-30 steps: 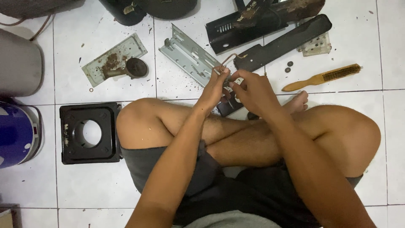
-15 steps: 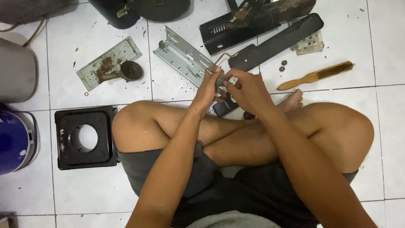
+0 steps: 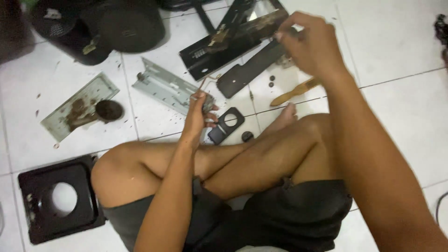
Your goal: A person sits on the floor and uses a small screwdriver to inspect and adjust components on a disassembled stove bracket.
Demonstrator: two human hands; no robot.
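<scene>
I sit cross-legged on a white tiled floor. My left hand [image 3: 198, 112] is closed around a small metal part with a thin bent tube [image 3: 206, 83] sticking up from it, held above my shin. My right hand [image 3: 309, 43] is raised and stretched toward the far side, its fingertips at the end of a long black metal bar [image 3: 249, 70] and a black panel [image 3: 224, 46]; whether it grips anything is unclear. A small black plate with a round hole [image 3: 227, 124] and a black knob [image 3: 247, 136] lie by my foot.
A grey metal bracket [image 3: 163, 86], a rusty grey plate with a round burner cap [image 3: 84, 109], a wooden-handled brush [image 3: 291, 93], a square black frame with a round hole [image 3: 56, 200] and dark round containers [image 3: 126, 25] lie around me on the tiles.
My right hand has left the small part and reached up toward the black bar. My left hand still holds the part. The camera has moved closer and shifted.
</scene>
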